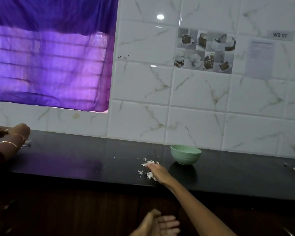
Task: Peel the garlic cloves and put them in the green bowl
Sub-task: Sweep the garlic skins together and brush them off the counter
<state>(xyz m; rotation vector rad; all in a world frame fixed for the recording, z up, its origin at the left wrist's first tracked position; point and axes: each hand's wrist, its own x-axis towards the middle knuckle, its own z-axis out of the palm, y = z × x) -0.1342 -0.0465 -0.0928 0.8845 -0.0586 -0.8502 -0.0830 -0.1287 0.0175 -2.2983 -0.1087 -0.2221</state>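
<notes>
The right hand (157, 172) is lying flat on the black bench (75, 160) — fingers straight, touching garlic peels (150, 162) — beside the green bowl (186, 154); the left hand (153, 223) is hanging loosely open, holding nothing.

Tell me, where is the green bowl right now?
The green bowl stands on the dark counter right of centre in the head view, close to the tiled wall, just right of the garlic peels under the person's right hand.

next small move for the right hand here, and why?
Probably sweep the garlic skins toward the counter edge into the left hand, cupped open below it. The right hand already lies flat on the skins, beside the green bowl.
</notes>
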